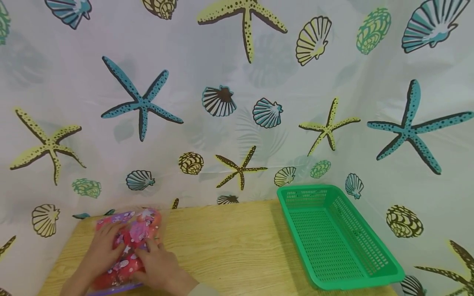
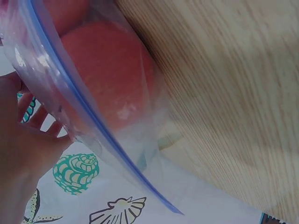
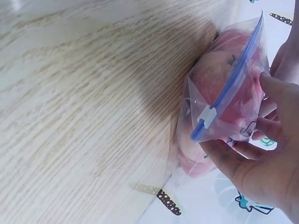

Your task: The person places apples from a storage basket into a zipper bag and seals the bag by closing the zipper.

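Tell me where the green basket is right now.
In the head view the green basket sits on the right end of the wooden table, well apart from the zip bag both hands hold at the left.

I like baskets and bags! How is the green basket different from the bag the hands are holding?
The green basket is stiff with holes all over; the bag is soft, clear plastic with a blue zip strip. The basket holds nothing; the bag is stuffed with round red things. Nobody touches the basket, while the left hand and right hand hold the bag. Both sit on the wooden table.

Bare hands, pale grey-beige sleeve cuff (image 1: 200, 290) at right wrist
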The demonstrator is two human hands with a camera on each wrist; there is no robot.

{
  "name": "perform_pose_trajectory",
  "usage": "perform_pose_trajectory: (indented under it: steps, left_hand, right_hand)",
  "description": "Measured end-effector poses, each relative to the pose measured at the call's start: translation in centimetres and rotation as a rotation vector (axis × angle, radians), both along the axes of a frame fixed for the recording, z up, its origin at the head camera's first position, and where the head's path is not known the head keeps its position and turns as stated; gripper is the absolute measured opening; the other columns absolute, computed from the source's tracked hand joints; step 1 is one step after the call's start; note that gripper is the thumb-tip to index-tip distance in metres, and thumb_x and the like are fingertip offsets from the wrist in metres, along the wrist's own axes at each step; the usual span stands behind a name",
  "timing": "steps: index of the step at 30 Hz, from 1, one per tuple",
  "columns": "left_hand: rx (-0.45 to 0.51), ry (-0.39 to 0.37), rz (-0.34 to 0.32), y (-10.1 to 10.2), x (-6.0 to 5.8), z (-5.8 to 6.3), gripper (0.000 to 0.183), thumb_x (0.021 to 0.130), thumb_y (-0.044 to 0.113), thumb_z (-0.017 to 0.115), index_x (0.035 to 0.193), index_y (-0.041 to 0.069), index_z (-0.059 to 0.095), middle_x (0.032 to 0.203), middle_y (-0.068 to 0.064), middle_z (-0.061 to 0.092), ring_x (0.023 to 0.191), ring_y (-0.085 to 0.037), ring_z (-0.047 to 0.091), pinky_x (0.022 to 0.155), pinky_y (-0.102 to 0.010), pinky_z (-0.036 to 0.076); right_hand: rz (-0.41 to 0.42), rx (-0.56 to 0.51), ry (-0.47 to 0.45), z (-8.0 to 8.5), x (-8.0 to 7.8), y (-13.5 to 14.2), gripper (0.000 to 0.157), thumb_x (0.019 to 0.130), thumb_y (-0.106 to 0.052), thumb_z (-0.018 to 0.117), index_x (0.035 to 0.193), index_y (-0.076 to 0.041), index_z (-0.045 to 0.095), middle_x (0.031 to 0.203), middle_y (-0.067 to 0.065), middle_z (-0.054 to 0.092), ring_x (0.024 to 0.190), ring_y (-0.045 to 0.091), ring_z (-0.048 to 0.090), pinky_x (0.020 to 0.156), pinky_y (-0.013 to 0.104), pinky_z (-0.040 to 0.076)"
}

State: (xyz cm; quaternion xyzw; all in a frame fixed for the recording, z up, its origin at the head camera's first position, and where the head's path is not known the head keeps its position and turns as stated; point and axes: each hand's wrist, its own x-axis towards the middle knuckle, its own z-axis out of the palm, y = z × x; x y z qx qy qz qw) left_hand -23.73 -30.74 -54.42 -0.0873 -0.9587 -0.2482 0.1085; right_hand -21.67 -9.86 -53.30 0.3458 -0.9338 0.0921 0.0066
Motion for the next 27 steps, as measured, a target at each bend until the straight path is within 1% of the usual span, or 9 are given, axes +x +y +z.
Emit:
perform_pose_trajectory:
  steps: [5,8,10,13,16,18,20,23,27]
  left_hand:
    - [-0.001,-0.016,0.015,1.4,0.2,1.0,0.049,0.082,0.017,0.067,0.127,0.006,0.051,0.129,-0.022,0.046,0.123,-0.045,0.034,0.096,-0.068,0.025]
    - [-0.026,-0.004,0.019,2.0,0.2,1.4,0.048,0.084,0.021,0.067,0.127,0.007,0.051,0.128,-0.022,0.048,0.122,-0.044,0.037,0.096,-0.067,0.027]
    - [-0.044,0.004,0.022,2.4,0.1,1.4,0.048,0.085,0.025,0.068,0.127,0.007,0.052,0.128,-0.021,0.048,0.122,-0.043,0.038,0.096,-0.066,0.029]
    - [-0.07,-0.002,0.029,2.9,0.1,1.6,0.053,0.085,0.034,0.067,0.127,0.008,0.051,0.13,-0.021,0.047,0.122,-0.042,0.038,0.097,-0.065,0.03]
    - [-0.118,-0.024,0.047,3.3,0.2,1.8,0.061,0.084,0.047,0.064,0.13,0.01,0.05,0.137,-0.019,0.044,0.125,-0.043,0.037,0.096,-0.066,0.03]
    - [-0.143,-0.04,0.056,3.8,0.2,2.0,0.065,0.084,0.053,0.062,0.133,0.013,0.049,0.142,-0.018,0.04,0.127,-0.044,0.035,0.095,-0.068,0.03]
    - [-0.156,-0.041,0.056,4.4,0.3,1.9,0.066,0.084,0.056,0.06,0.134,0.014,0.048,0.145,-0.017,0.037,0.129,-0.044,0.034,0.095,-0.068,0.029]
    - [-0.117,0.005,0.023,5.5,0.2,1.6,0.059,0.085,0.049,0.062,0.131,0.014,0.051,0.143,-0.019,0.039,0.13,-0.044,0.033,0.097,-0.068,0.028]
    - [-0.066,0.131,-0.043,7.6,-0.2,1.0,0.044,0.086,0.037,0.066,0.121,0.012,0.058,0.13,-0.016,0.052,0.126,-0.042,0.04,0.099,-0.062,0.031]
  right_hand:
    - [0.028,-0.047,0.063,0.0,-0.6,1.0,0.057,0.086,-0.062,0.052,0.136,-0.039,0.042,0.139,-0.011,0.035,0.114,0.015,0.049,0.071,0.03,0.054]
    - [0.041,-0.063,0.107,0.0,-1.1,1.6,0.05,0.088,-0.06,0.049,0.133,-0.036,0.048,0.135,-0.01,0.041,0.107,0.014,0.052,0.073,0.028,0.053]
    - [0.043,-0.067,0.132,0.1,-1.4,2.1,0.047,0.089,-0.061,0.047,0.127,-0.034,0.052,0.13,-0.009,0.046,0.103,0.013,0.053,0.072,0.027,0.052]
    - [0.04,-0.08,0.153,0.1,-1.7,2.4,0.035,0.09,-0.059,0.048,0.11,-0.032,0.058,0.123,-0.01,0.05,0.101,0.012,0.053,0.07,0.025,0.051]
    - [0.035,-0.102,0.169,-0.1,-2.0,2.9,0.03,0.09,-0.056,0.049,0.106,-0.032,0.059,0.123,-0.011,0.05,0.102,0.012,0.054,0.071,0.025,0.051]
    - [0.026,-0.109,0.171,-0.3,-2.1,3.4,0.034,0.09,-0.058,0.047,0.11,-0.033,0.059,0.126,-0.01,0.05,0.105,0.012,0.054,0.073,0.025,0.051]
    - [0.012,-0.112,0.166,-0.5,-2.3,4.3,0.043,0.09,-0.061,0.044,0.12,-0.033,0.058,0.128,-0.009,0.05,0.108,0.013,0.054,0.077,0.027,0.051]
    - [-0.016,-0.121,0.145,-0.8,-2.6,6.0,0.054,0.089,-0.066,0.039,0.126,-0.03,0.056,0.127,-0.008,0.051,0.11,0.014,0.053,0.079,0.029,0.051]
    - [-0.06,-0.121,0.138,-1.0,-3.2,9.0,0.057,0.09,-0.066,0.037,0.126,-0.027,0.056,0.126,-0.006,0.052,0.11,0.015,0.053,0.081,0.03,0.05]
